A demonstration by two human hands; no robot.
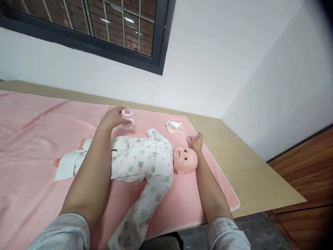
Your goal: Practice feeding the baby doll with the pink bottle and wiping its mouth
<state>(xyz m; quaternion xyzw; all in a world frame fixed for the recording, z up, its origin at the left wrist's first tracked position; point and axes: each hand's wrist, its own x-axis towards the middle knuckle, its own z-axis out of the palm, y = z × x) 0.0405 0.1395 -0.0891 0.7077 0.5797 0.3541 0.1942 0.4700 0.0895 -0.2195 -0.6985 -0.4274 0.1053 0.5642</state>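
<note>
My left hand [116, 118] is closed round a baby bottle [127, 119] with a pink collar and a bare clear teat, held upright over the far side of the pink blanket. Beyond the doll's head, my right hand [197, 140] pinches a small clear plastic cap [194, 134], partly covered by the fingers. Between my arms a baby doll [186, 159] lies on its back, head to the right. It wears a white printed outfit [140, 159], with one long sleeve stretched toward me. My left forearm hides part of its legs.
A pink blanket [31, 139] covers much of the tan table [234, 156]. Near its far right corner lies an opened packet of white tissues or wipes [174, 126]. A white wall and a barred window [104, 24] stand behind, with wooden panelling [307, 173] at the right.
</note>
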